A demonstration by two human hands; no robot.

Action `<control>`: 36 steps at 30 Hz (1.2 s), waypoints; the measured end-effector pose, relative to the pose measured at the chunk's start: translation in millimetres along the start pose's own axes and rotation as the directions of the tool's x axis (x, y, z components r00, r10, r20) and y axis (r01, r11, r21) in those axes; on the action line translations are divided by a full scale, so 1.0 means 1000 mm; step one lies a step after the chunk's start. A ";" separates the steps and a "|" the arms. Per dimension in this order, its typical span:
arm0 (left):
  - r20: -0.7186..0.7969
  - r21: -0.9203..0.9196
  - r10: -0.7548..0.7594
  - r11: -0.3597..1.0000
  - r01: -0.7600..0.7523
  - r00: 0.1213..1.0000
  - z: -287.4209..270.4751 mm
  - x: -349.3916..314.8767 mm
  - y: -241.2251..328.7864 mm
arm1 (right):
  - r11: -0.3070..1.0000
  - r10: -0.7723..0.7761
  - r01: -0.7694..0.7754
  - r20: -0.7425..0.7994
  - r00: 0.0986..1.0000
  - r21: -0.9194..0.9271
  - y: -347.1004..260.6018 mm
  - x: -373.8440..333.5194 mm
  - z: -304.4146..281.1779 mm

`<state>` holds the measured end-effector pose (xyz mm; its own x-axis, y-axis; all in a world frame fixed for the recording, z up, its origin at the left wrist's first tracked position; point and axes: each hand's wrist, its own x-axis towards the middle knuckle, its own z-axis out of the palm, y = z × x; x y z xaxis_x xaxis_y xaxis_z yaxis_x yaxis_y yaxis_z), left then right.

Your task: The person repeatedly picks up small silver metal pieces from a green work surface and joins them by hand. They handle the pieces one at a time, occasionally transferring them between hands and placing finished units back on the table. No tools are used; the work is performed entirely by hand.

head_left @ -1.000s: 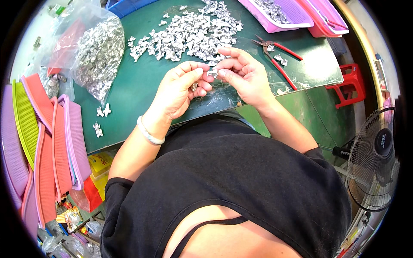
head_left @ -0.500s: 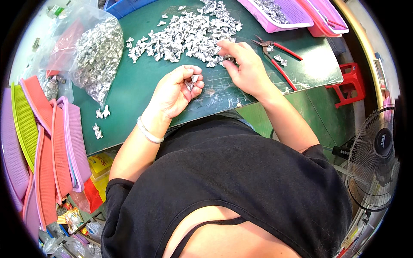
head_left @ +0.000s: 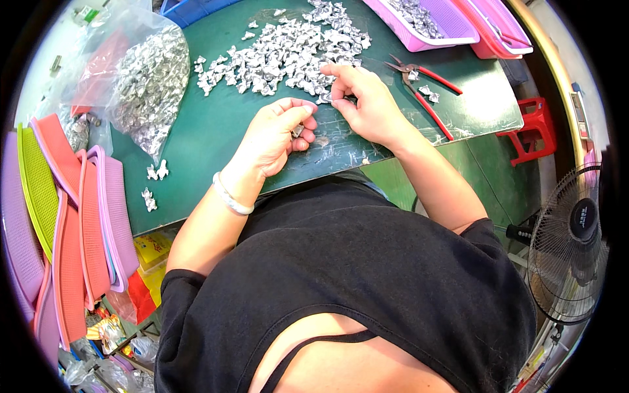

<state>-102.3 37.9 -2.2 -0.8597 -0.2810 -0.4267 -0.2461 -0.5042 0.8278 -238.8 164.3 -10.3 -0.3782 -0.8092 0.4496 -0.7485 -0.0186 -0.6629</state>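
A small silver metal piece [head_left: 298, 130] sits pinched in the curled fingers of the left hand [head_left: 272, 137], which rests on the green table [head_left: 209, 141] close to the person's body. The right hand [head_left: 367, 105] reaches a little farther out, its fingertips closed narrowly on another small piece at the near edge of a loose pile of silver pieces [head_left: 288, 49]; whether it has lifted one free cannot be told. To do this well, it seems wise to pick a single piece from the pile's edge, not the tangled middle, and to keep the left hand's pinch firm so the small part does not slip. Just right of the right hand lie red-handled pliers [head_left: 422, 85], near enough to be knocked by the wrist. Beyond them sits a purple tray [head_left: 452, 26] holding more silver pieces. To the far left a clear plastic bag [head_left: 147, 85] bulges with the same pieces, and a few strays [head_left: 154, 183] lie near the table's left edge. Pink and green trays [head_left: 59, 216] stand stacked beside the table, a red stool [head_left: 537, 128] and a fan [head_left: 570, 252] on the right.
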 end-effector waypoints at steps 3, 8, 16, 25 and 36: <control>-0.014 0.035 -0.042 0.998 0.043 0.999 0.003 0.001 0.003 | 0.996 -0.056 0.056 0.002 0.998 0.068 -0.005 -0.003 0.001; 0.004 0.067 -0.009 0.998 0.009 1.000 0.001 0.001 -0.001 | 0.977 -0.149 0.148 -0.007 0.989 0.153 -0.016 -0.005 0.000; -0.037 0.084 0.093 0.992 -0.089 0.995 0.006 -0.007 0.001 | 0.768 0.241 -0.250 0.095 0.966 0.590 -0.007 -0.011 -0.001; -0.012 0.088 0.101 0.991 -0.100 0.995 0.008 -0.011 0.003 | 0.665 0.333 -0.363 0.176 0.926 0.653 -0.016 -0.009 -0.005; -0.028 0.137 0.120 0.984 -0.115 0.992 0.011 -0.010 0.002 | 0.648 0.323 -0.342 0.162 0.932 0.680 -0.014 -0.010 -0.004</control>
<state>-99.1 48.4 7.4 -0.8703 -0.3617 -0.3343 -0.2047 -0.3517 0.9135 -226.8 174.7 -3.0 -0.5062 -0.8556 0.1083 0.0148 -0.1342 -0.9908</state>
